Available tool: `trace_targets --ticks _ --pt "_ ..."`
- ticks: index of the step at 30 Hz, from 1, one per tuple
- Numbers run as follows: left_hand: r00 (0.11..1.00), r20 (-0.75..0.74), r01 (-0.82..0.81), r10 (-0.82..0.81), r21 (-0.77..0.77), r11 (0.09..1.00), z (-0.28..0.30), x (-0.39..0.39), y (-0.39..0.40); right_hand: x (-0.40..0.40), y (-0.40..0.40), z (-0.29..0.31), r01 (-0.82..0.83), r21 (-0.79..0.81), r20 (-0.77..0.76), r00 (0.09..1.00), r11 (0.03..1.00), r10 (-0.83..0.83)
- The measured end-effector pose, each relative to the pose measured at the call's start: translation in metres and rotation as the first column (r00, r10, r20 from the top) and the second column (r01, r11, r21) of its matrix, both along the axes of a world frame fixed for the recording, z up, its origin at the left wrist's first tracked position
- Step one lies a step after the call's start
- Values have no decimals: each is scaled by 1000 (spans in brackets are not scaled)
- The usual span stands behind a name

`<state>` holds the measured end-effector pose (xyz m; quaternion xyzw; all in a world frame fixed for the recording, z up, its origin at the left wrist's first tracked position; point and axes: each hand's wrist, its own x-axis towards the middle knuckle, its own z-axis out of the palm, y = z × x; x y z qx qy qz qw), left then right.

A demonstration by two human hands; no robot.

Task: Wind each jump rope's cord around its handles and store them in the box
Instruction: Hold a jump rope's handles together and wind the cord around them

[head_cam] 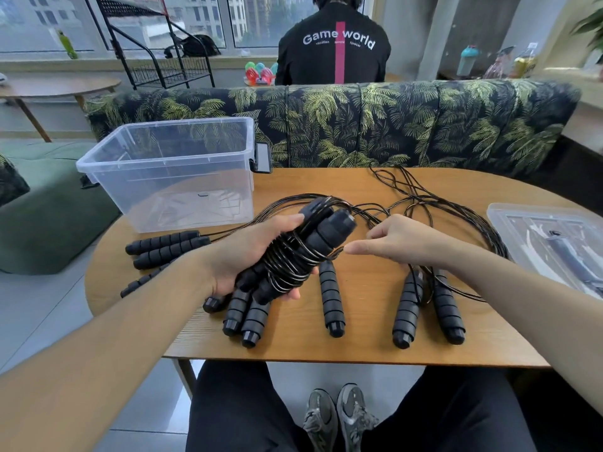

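L hand (248,256) grips paired handles (303,252) w/ cord (287,259) wound round them, above table (359,347) centre. R hand (394,239) pinches cord end at 3 o'clock of bundle. Box (169,171) sits at 10 o'clock.

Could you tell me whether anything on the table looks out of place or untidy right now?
Yes: the loose cords lie tangled behind the handles, overlapping in crossed loops. The box also overhangs the table's far-left edge.

The person's 2 forearms are bare with no sleeves in view, the left hand (248,256) and right hand (401,243) wear no gloves or rings, and below are black trousers (235,412) and 2 grey laced sneakers (339,415).
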<state>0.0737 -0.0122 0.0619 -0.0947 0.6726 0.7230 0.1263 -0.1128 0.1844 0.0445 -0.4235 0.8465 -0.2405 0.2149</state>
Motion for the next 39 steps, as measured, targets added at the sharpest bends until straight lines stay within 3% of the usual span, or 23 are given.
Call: trace_targets --ticks 5,7,10,12,18,23,29,36,39 --pt "998 -41 28 -37 -212 977 13 -8 2 -8 -14 4 7 -35 -42 999 999 -9" --pt "997 -32 50 -67 -376 925 20 -12 6 -11 -17 7 -11 -73 -8 1000 997 11" --pt "989 38 129 -145 -714 689 23 -21 6 -12 -21 13 -10 -112 57 998 994 16" --pt "981 89 171 -175 -822 543 22 -23 9 -9 -25 14 4 -137 112 994 991 11" --pt "988 108 134 -111 -954 268 9 -27 20 1 -29 20 33 -192 49 999 981 -24" --pt "984 140 147 -109 -988 54 2 -31 21 24 -34 24 -48 -155 -76 996 987 37" --pt "995 95 97 -21 -983 155 -5 -33 6 44 -37 26 -72 -67 -263 963 995 52" --pt "989 -72 -97 127 -975 202 -20 -31 -2 60 -32 28 -189 28 -201 961 982 191" --pt "970 -149 -212 194 -907 364 -19 -28 -3 64 -30 24 -208 15 -165 964 978 208"
